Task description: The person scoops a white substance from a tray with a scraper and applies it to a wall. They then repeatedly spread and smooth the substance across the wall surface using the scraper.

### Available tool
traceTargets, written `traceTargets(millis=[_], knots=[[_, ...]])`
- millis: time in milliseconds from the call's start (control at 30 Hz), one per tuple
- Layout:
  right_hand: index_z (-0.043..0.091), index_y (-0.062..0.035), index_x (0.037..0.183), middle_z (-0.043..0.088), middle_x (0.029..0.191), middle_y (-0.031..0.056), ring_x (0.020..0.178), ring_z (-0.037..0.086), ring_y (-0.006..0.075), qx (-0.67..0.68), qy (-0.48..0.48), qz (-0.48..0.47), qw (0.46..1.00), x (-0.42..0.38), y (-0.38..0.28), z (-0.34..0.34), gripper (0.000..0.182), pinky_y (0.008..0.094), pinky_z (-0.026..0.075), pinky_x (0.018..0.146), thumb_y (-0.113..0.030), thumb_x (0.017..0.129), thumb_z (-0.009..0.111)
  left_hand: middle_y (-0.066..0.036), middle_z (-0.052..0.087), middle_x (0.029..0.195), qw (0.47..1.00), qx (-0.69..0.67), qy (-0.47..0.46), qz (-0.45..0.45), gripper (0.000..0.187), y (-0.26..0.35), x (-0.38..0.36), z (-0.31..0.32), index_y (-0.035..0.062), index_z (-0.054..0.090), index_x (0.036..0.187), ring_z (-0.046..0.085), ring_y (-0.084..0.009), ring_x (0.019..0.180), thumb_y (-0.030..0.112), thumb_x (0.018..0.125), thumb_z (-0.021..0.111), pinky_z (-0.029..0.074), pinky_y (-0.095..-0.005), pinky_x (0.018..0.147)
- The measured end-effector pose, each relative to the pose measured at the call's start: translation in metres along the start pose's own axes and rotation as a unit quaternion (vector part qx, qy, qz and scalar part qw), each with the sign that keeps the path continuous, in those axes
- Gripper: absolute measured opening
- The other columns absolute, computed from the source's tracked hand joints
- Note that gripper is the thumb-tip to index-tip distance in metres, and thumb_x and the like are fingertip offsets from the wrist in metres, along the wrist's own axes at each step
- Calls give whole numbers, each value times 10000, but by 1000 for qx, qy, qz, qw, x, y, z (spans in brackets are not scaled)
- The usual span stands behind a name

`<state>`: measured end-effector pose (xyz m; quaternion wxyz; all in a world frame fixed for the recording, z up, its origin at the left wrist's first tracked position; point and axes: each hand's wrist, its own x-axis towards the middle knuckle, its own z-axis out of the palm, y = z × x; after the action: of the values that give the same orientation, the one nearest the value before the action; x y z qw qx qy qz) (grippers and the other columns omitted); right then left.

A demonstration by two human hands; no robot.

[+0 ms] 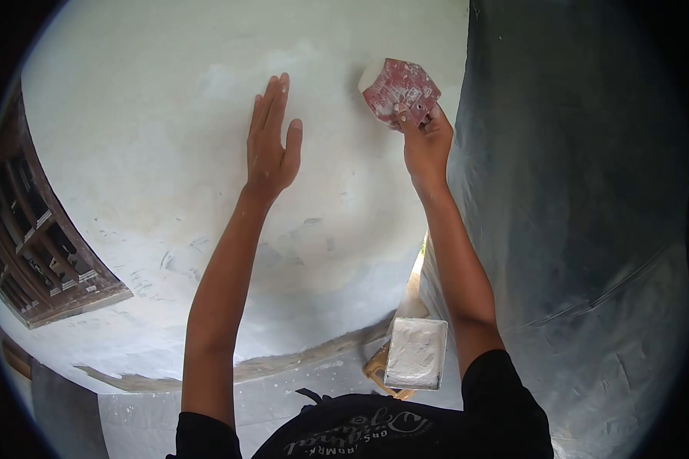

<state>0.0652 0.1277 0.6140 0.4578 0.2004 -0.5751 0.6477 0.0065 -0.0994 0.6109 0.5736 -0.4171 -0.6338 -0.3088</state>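
Observation:
My right hand (427, 149) grips a red putty spreader (400, 90) by its narrow end, thumb on the near face. White smears cover the spreader, and its pale wide edge points up and left, close over the wall. To the left, my left hand (272, 149) is stretched out, fingers straight and together with the thumb apart, and holds nothing. It overlaps the pale wall (321, 168), which carries whitish filler patches and several grey marks lower down.
A rectangular tray of white paste (416, 353) rests on a yellowish stand (376, 369) below my right arm. At left is a brown wooden window frame (76, 302) with bars. Dark plastic sheeting (582, 214) hangs along the right; grey sheeting (161, 417) covers the floor.

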Motion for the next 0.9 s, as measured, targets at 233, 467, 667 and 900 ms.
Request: traceTargets(millis=[233,467,667,900], knots=[[679,-50,1208,649,1091,121,988,600,334,-385,-17,-493,780,58,8,40,534,382,535,819,118,701,680,-147,469,1536,974,202,16,104,536,-52,49,-25,7,478,1456,336,-338,1491,108,932,537,238,-580,1186],[691,-30,1184,625,1078,100,978,575,298,-447,-25,-520,727,69,41,51,514,405,481,831,71,680,702,-129,457,1551,967,240,17,84,578,-54,45,-21,37,504,1448,342,-311,1492,132,883,580,260,-550,1191],[696,20,1151,607,1021,87,964,577,277,-462,-67,-475,746,37,60,43,454,396,475,821,52,698,705,-118,461,1550,968,232,15,93,588,-56,45,-19,46,501,1455,346,-302,1491,131,878,578,261,-531,1198],[680,3,1204,606,1025,94,944,573,284,-468,-93,-422,770,-15,67,25,526,401,475,825,62,683,723,-120,447,1562,973,207,-10,100,563,-55,46,-18,29,473,1474,322,-313,1502,109,919,522,231,-558,1200]])
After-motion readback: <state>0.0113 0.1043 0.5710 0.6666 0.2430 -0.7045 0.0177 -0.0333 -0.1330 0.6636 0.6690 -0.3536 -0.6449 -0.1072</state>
